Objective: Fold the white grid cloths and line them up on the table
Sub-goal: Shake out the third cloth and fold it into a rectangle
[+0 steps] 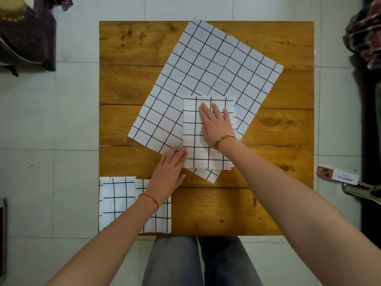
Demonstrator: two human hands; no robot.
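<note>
Right hand (216, 122) lies flat, fingers straight and a little spread, pressing on the upper half of the folded cloth (198, 149) in the middle of the table (268, 203); it holds nothing, it only presses. Left hand (168, 172) is also flat with straight fingers, and its fingertips touch the lower left edge of the same folded cloth, where this edge meets the open cloth (206, 65) below it. The folded cloth is a tall rectangle, white with thin black grid lines, and it sits on top of the near corner of the open cloth, which is spread flat and turned at an angle across the far half of the table. Two more folded cloths (117, 201) lie side by side at the near left corner of the table, partly under the left forearm. I judge the fabric to be thin, light and soft, so it will bend easily and will not keep its shape when lifted by one point; the layers may slide apart. It seems better to take the folded cloth by two opposite edges, or to slide it flat along the wood with both palms, so the folds stay together. The wood looks smooth, so sliding should be easy, but the open cloth under it may be dragged along.
</note>
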